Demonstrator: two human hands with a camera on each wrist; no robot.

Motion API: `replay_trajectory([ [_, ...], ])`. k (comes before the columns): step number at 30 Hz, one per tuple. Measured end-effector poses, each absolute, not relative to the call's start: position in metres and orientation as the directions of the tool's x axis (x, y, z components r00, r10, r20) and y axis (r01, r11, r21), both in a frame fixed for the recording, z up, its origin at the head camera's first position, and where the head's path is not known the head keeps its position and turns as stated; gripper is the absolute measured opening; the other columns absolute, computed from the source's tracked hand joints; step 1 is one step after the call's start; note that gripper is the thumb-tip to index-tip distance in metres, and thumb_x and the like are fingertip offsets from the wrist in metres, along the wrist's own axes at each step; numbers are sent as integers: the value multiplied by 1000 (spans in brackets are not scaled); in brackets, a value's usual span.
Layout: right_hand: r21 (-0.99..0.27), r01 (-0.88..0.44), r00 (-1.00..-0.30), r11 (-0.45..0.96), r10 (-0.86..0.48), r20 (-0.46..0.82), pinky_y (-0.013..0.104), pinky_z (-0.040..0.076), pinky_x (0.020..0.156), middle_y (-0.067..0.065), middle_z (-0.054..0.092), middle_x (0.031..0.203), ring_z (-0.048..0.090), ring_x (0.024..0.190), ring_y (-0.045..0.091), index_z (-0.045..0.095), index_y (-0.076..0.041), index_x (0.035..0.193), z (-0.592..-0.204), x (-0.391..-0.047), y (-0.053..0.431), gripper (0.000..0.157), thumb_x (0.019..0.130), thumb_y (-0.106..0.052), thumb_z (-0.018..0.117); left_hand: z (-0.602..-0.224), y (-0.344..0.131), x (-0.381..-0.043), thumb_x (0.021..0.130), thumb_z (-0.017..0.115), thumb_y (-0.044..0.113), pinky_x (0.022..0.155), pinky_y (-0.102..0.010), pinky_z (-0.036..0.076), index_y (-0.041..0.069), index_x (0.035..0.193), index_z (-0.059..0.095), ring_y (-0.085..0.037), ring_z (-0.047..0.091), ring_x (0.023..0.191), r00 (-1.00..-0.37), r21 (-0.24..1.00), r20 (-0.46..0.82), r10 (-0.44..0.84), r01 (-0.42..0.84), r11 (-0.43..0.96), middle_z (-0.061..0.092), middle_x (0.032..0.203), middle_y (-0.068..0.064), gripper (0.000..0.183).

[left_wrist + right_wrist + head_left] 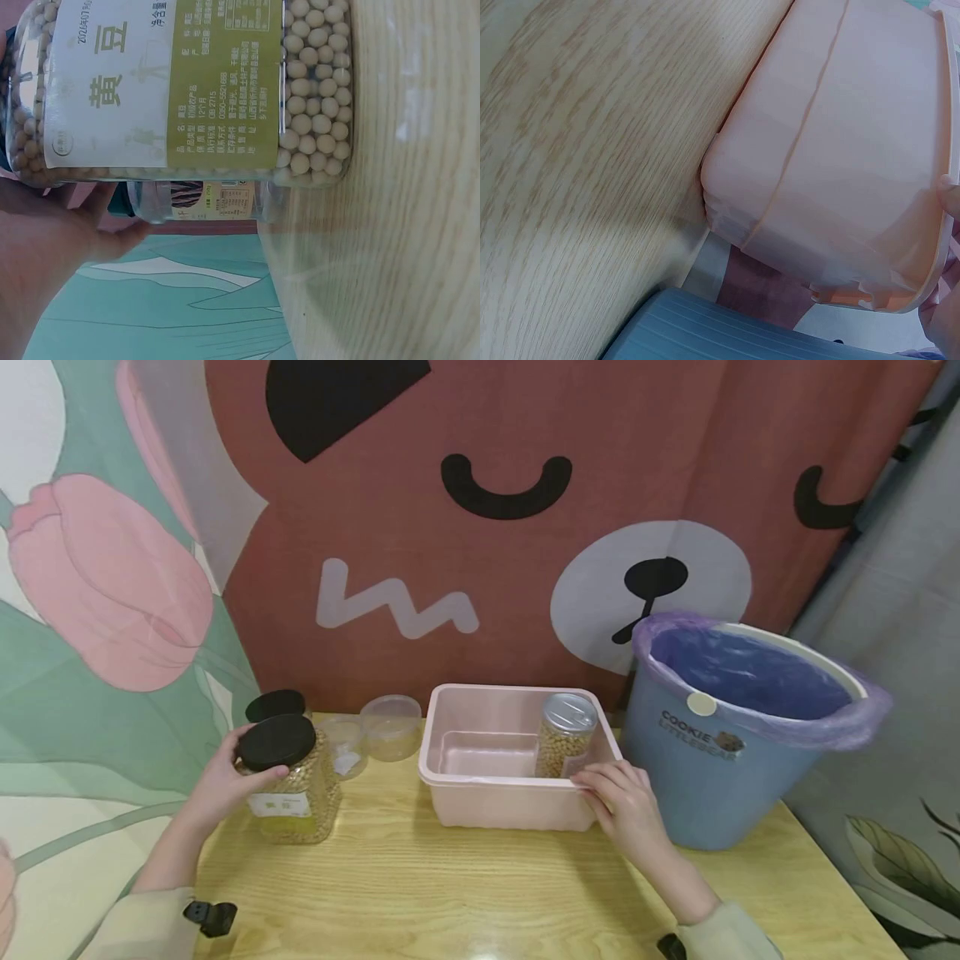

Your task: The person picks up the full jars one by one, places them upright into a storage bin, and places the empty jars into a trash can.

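Observation:
My left hand (217,785) grips a square clear jar of soybeans (324,797) just under its black lid (277,742), thumb across the front. The jar stands upright on the table, and its white and green label (142,82) fills much of the left wrist view. On the right, my right hand (626,810) holds the front rim of a pink plastic bin (502,806) near its right corner. Inside that bin, at its right end, a clear can of beans with a silver lid (568,713) stands upright. In the right wrist view, fingertips (949,196) lie at the bin's rim.
Behind the soybean jar is a second black-lidded jar (276,704). Two clear round plastic tubs (392,727) sit between the jars and the bin. A blue trash can (720,793) with a purple liner stands right of the bin. A patterned curtain (390,527) hangs behind the wooden table (420,893).

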State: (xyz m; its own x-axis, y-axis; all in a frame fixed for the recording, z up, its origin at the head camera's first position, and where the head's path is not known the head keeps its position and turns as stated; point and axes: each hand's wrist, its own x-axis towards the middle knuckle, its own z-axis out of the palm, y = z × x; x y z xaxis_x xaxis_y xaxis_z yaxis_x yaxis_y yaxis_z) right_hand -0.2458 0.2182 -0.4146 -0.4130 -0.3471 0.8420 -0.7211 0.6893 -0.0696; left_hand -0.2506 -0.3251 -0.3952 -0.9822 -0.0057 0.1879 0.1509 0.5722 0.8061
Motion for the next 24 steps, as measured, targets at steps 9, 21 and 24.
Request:
replay_trajectory([
  [9,-61,-729,-394,682,-345,852,37,36,74,-1,68,92,56,85,19,72,-13,92,-415,-247,219,23,70,-9,74,-405,-327,-256,86,70,23,89,-59,34,7,150,15,-47,31,128,-965,792,260,-39,190,580,30,144,-27,86],
  [21,-69,-717,-413,694,-343,843,39,36,75,0,68,92,56,86,19,71,-14,92,-413,-246,220,25,69,-6,75,-406,-326,-257,88,68,19,91,-33,38,13,152,9,-42,29,130,-969,828,246,-6,207,521,23,146,-28,88],
  [24,-87,-706,-445,703,-344,827,39,37,75,-1,68,93,56,86,19,71,-14,92,-415,-245,220,24,70,-7,76,-409,-326,-255,88,68,20,78,-14,38,14,152,13,-17,39,123,-966,810,259,-13,210,548,28,144,-25,85],
])
